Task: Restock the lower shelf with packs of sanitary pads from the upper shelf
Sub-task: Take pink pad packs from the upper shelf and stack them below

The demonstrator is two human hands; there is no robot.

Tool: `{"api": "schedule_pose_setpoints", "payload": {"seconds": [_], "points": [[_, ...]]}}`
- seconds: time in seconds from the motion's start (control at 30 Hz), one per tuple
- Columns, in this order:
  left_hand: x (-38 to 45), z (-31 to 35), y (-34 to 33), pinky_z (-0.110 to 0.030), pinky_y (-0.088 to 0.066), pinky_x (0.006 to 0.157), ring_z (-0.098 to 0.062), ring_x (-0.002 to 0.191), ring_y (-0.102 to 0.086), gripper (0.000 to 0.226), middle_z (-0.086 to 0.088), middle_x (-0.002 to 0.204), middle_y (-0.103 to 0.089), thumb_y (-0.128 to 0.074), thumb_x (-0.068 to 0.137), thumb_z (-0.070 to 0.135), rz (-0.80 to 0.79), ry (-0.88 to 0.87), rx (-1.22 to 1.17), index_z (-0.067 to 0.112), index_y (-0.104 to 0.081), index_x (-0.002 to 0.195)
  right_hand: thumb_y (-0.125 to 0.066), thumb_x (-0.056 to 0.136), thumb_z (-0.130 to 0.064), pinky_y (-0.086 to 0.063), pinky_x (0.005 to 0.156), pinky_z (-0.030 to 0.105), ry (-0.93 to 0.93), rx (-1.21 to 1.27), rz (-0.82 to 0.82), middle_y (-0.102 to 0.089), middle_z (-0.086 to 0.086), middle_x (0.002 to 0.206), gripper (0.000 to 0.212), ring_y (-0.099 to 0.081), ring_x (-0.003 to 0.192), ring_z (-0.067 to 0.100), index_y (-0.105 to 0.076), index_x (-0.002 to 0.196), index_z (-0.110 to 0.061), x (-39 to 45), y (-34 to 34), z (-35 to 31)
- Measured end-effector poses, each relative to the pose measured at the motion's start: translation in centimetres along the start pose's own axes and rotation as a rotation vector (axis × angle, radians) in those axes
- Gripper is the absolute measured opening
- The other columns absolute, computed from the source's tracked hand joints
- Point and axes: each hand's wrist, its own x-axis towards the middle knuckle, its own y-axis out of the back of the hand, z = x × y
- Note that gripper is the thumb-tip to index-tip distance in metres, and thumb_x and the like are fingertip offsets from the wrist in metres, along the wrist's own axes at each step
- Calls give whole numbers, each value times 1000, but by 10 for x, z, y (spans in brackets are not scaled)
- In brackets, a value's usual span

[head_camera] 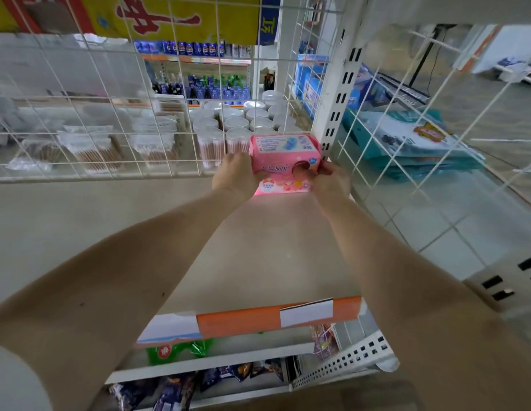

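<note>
Two bare forearms, stretched forward and converging toward the back right corner of a pale shelf (pixel 258 256). Below the arms, an orange price strip (pixel 276 317) along the shelf's front edge with two white labels on it. Lower down, beneath that strip, green packets (pixel 175 351) on one tier and dark snack bags (pixel 175 390) on the tier under it; number of each not countable.

Beyond the hands, a white wire grid (pixel 110 114) as the shelf's back wall, and a second wire panel (pixel 421 161) to the right of the right hand. Behind the grid, left of the hands, bags of cotton swabs (pixel 95 149); straight behind the hands, round clear tubs of swabs (pixel 228 126), too many and too blurred to count. Right of the hands, past the slotted white upright (pixel 335 114), stacked teal and blue packs (pixel 412 143) on the tiled floor.

One pink pack of sanitary pads (pixel 285 155), standing on the shelf at its far right corner, just beside the upright and close to the back grid. Left hand (pixel 236 173) gripping the pack's left end, fingers curled round it. Right hand (pixel 329 175) gripping the right end, thumb across the front face. Both wrists straight, elbows nearly extended.
</note>
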Motion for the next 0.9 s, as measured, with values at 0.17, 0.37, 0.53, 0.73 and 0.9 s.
{"api": "schedule_pose_setpoints", "payload": {"seconds": [0.17,0.37,0.53,0.73,0.9], "points": [[-33,6,4,-45,-47,86,-37,116,-56,49,-17,121,-58,-54,99,49,-19,17,160,7,-55,125,-72,89,-16,-53,96,40,12,-52,4,-67,1,128,46,-62,118,23,-61,133,-20,-21,8,-10],[-87,13,23,-43,-42,91,-32,127,-50,53,-7,141,-48,-47,101,45,-31,-131,253,18,-35,145,-71,90,-18,-38,97,18,236,-24,-115,-53,-13,124,59,-44,112,1,-48,145,-21,-74,24,-17],[-125,5,46,-49,-36,107,-28,145,-30,64,-3,160,-28,-49,97,49,54,-321,259,21,-30,152,-65,93,-43,-37,115,45,478,-202,-160,-48,3,150,72,-41,138,20,-34,154,-20,-119,37,-28],[-159,-5,81,-54,-35,110,-33,149,-24,68,-5,163,-25,-41,95,57,99,-403,306,25,-29,153,-53,96,-54,-22,122,54,614,-338,-205,-23,-2,165,70,-15,153,21,-27,157,-28,-165,58,-49],[-186,-13,108,-54,-33,111,-35,149,-24,73,-5,165,-22,-30,92,64,104,-481,356,28,-23,155,-55,98,-46,-17,123,51,669,-408,-176,-18,-2,166,67,-9,154,20,-27,157,-27,-202,69,-61]]}}
